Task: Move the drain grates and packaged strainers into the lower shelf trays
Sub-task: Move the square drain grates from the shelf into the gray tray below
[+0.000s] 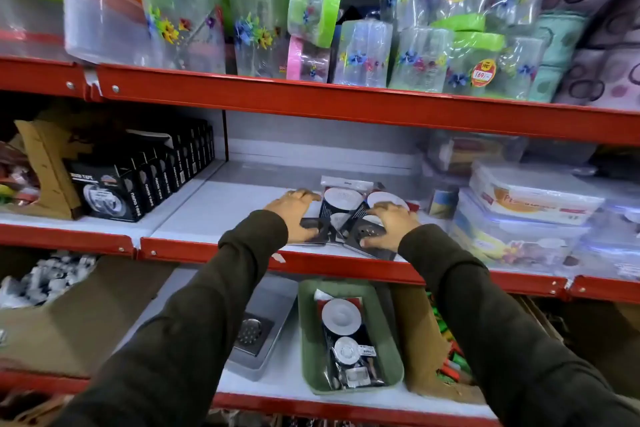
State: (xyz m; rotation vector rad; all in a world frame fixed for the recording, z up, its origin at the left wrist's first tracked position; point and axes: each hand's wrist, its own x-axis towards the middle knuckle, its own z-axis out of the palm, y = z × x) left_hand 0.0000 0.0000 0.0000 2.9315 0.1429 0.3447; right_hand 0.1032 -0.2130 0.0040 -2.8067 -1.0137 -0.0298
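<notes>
On the middle shelf (214, 211), near its red front edge, lies a small heap of packaged strainers (343, 204) and flat dark drain grates (369, 236), overlapping one another. The left hand (292, 215) rests palm down on the left side of the heap, fingers spread and curled over a dark grate; whether it pinches anything cannot be told. The right hand (389, 227) lies on the right side, fingers spread across a strainer pack, thumb at the near edge of the round-holed grate, with no clear grasp visible. Both arms in dark sleeves reach up and forward from the near bottom corners. On the lower shelf, a grey tray (277, 343) holds one metal grate (251, 333), partly hidden by the left sleeve, and just right of it a green tray (308, 340) holds a packaged strainer (346, 333). Black tape boxes (138, 177) stand far left of the heap, lidded clear food boxes (526, 211) close on its right, green-lidded jars (259, 17) above.
</notes>
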